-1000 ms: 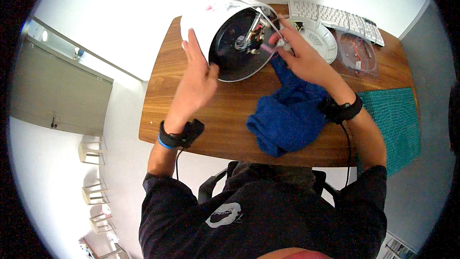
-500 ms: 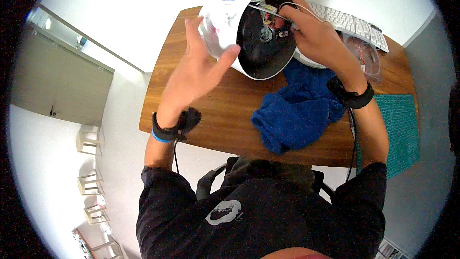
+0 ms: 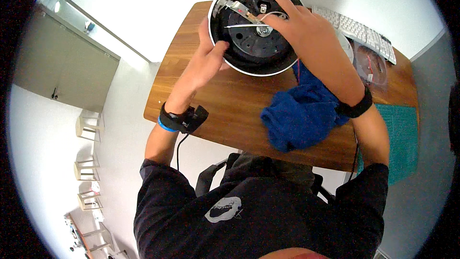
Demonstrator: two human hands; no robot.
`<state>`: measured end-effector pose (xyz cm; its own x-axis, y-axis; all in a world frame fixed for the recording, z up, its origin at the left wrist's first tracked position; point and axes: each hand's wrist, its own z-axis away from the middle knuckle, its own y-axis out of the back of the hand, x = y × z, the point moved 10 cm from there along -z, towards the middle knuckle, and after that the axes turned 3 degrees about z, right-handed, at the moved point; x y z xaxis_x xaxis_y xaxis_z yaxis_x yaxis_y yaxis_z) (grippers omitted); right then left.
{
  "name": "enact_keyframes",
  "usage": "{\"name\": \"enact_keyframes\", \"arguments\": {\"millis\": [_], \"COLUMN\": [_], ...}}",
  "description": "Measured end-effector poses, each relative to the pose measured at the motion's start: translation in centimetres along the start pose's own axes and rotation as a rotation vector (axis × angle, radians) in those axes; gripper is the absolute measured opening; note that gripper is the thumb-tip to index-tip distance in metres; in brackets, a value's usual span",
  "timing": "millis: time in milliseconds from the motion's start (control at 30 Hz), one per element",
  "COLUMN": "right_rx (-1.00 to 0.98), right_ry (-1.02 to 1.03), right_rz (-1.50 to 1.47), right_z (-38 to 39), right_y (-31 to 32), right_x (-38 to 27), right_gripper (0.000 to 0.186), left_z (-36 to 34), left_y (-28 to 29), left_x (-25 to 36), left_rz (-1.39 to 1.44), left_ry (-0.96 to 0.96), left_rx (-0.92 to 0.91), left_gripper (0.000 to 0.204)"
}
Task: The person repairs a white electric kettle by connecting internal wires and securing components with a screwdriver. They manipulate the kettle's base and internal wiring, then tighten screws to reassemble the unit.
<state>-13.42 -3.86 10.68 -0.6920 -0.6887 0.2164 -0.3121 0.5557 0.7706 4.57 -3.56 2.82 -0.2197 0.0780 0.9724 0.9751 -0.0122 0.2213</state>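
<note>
Within left grip, round housing (at rim)

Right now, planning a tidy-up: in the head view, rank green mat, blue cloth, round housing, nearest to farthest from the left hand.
From left hand:
1. Round housing: touching it.
2. Blue cloth: to its right.
3. Green mat: far right.
</note>
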Motion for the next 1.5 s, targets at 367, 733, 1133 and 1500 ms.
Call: {"name": "enact_keyframes", "arguments": {"millis": [367, 733, 1133, 1500], "right_rx": [-0.028, 0.015, 0.028, -0.18], "right_ry": [0.108, 0.293, 0.41, 0.404], "right_rz": [0.097, 0.254, 0.25, 0.213], "right_z": [3.4, 6.4, 8.4, 9.4], "right_y": [2.6, 3.2, 2.4, -5.2], "right_x": [-0.9, -3.0, -3.1, -0.5], "right_gripper": [0.047, 0.039, 0.023, 0.018], "left_z": [1.7, 3.1, 1.5, -1.4], "left_y": [-4.2, -5.6, -5.1, -4.0], "left_x": [-5.3, -4.3, -4.2, -5.0], "left_rz": [0.42, 0.282, -0.118, -0.662], "left_ry": [0.054, -0.286, -0.382, -0.029], "left_rx": [-0.046, -0.091, -0.107, -0.413], "left_gripper": [0.059, 0.091, 0.08, 0.092]}}
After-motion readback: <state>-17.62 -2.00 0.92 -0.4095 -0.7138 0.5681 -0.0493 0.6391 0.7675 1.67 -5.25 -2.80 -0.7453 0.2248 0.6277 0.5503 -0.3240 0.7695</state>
